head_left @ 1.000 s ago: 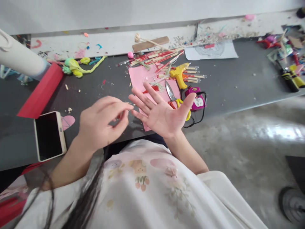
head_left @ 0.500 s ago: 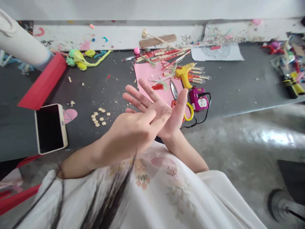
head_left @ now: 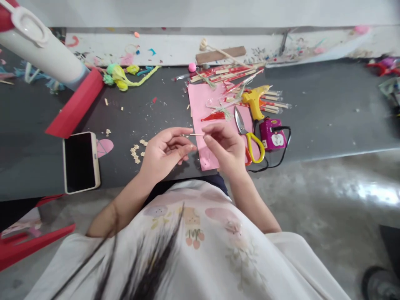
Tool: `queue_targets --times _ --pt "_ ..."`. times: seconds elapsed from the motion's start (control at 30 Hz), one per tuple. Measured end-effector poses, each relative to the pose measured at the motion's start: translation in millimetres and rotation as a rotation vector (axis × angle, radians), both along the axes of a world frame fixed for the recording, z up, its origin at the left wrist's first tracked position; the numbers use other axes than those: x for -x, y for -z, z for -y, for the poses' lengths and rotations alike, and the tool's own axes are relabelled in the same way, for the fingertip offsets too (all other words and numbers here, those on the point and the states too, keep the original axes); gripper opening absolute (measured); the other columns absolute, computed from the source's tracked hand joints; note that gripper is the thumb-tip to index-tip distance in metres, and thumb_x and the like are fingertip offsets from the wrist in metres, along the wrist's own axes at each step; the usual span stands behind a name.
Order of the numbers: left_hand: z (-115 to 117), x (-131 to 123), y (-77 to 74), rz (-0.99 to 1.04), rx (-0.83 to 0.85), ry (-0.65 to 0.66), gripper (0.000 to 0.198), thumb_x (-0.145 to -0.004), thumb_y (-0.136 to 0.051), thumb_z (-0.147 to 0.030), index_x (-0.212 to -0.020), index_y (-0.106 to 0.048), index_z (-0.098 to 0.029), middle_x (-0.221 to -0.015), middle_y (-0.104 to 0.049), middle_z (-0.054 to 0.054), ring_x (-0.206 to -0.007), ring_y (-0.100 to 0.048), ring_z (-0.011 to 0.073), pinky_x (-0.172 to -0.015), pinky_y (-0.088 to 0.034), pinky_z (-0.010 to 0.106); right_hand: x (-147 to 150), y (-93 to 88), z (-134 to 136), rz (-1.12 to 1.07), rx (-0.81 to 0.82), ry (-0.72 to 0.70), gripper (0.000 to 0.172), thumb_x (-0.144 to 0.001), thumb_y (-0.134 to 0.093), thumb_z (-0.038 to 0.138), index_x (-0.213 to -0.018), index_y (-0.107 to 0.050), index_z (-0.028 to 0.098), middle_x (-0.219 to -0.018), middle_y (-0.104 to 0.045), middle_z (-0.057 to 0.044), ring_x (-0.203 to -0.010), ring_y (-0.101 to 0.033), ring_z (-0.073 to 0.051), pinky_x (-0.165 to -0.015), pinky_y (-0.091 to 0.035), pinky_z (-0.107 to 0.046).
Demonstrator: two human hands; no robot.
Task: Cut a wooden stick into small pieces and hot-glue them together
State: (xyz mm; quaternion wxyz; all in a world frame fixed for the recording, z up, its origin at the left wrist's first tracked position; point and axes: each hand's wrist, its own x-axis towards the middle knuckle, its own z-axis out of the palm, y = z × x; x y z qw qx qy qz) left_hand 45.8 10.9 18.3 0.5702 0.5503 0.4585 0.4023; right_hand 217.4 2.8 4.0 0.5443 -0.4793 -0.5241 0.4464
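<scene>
A short, thin, pale stick is pinched between the thumb and forefinger of my right hand and points left. My left hand is curved with its thumb and forefinger apart. Its forefinger lies close to the stick's free end; whether they touch I cannot tell. Both hands are above the near part of the table. Below them lies a pink sheet with a red tassel on it. Small pale flower-shaped pieces lie left of my left hand, partly hidden by it.
Yellow-handled scissors, a yellow glue gun and a purple box with a black cord are on the right. Wrapped red sticks lie behind. At left are a phone, a red folded piece and a white cylinder.
My right hand has turned from palm-up and open to pinching the stick. My left hand has drawn away from its palm to the left. The view has shifted slightly.
</scene>
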Motion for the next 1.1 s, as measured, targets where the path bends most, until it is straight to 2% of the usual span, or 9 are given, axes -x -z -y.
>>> queue_targets --times 0.1,0.2,0.33,0.63,0.77,0.97,1.1 --pt "0.5 3.0 4.2 0.110 0.053 -0.053 0.031 -0.077 -0.072 -0.028 -0.107 -0.065 -0.024 -0.076 -0.072 0.000 -0.051 -0.059 0.0075 -0.043 -0.044 0.018 0.2 -6.4 3.7 0.184 -0.138 -0.050 0.011 -0.083 -0.065 0.030 -0.092 -0.070 0.024 -0.080 -0.064 -0.001 -0.072 -0.058 -0.012 -0.068 -0.050 -0.028" --pt "2.2 4.9 3.0 0.114 0.044 -0.088 0.033 -0.075 -0.075 -0.030 -0.106 -0.065 -0.024 -0.073 -0.072 -0.001 -0.051 -0.060 0.0083 -0.042 -0.045 0.019 2.8 -14.3 4.5 0.304 -0.215 -0.105 0.011 -0.083 -0.066 0.027 -0.092 -0.072 0.025 -0.081 -0.064 -0.001 -0.071 -0.057 -0.012 -0.065 -0.050 -0.028" --pt "5.9 6.0 -2.0 0.032 0.011 -0.120 0.035 -0.074 -0.075 -0.035 -0.106 -0.065 -0.024 -0.074 -0.073 0.000 -0.052 -0.062 0.0096 -0.044 -0.047 0.021 6.4 -17.5 3.5 0.351 -0.272 -0.134 0.015 -0.084 -0.064 0.024 -0.096 -0.073 0.026 -0.083 -0.064 -0.002 -0.071 -0.058 -0.012 -0.063 -0.051 -0.028" --pt "13.1 4.5 -5.9 -0.075 -0.045 -0.185 0.038 -0.079 -0.071 -0.033 -0.116 -0.063 -0.024 -0.077 -0.074 0.001 -0.053 -0.061 0.0092 -0.047 -0.050 0.021 6.8 -9.8 0.2 0.434 -0.348 -0.126 0.014 -0.086 -0.062 0.023 -0.094 -0.073 0.025 -0.084 -0.062 -0.002 -0.076 -0.060 -0.013 -0.067 -0.051 -0.029" --pt "13.8 3.7 -5.9 -0.101 -0.055 -0.172 0.039 -0.081 -0.068 -0.033 -0.119 -0.062 -0.024 -0.079 -0.074 0.002 -0.054 -0.062 0.0103 -0.048 -0.051 0.022 8.2 -3.8 -2.2 0.377 -0.325 -0.129 0.010 -0.085 -0.063 0.022 -0.091 -0.071 0.023 -0.082 -0.061 -0.002 -0.075 -0.058 -0.013 -0.065 -0.049 -0.028" --pt "14.9 2.3 -6.3 -0.127 -0.092 -0.164 0.039 -0.083 -0.065 -0.032 -0.120 -0.061 -0.023 -0.084 -0.074 0.003 -0.058 -0.065 0.0111 -0.051 -0.053 0.022 11.8 8.4 -4.7 0.167 -0.174 -0.144 0.009 -0.086 -0.064 0.031 -0.088 -0.067 0.022 -0.081 -0.062 -0.001 -0.074 -0.057 -0.012 -0.064 -0.047 -0.028" --pt "12.2 6.5 -4.7 -0.240 -0.126 -0.168 0.034 -0.085 -0.062 -0.030 -0.118 -0.060 -0.022 -0.087 -0.075 0.003 -0.060 -0.066 0.0103 -0.054 -0.055 0.021 7.4 16.8 -4.8 0.163 -0.125 -0.144 0.009 -0.087 -0.063 0.030 -0.090 -0.065 0.022 -0.080 -0.060 0.000 -0.074 -0.057 -0.012 -0.065 -0.047 -0.028"
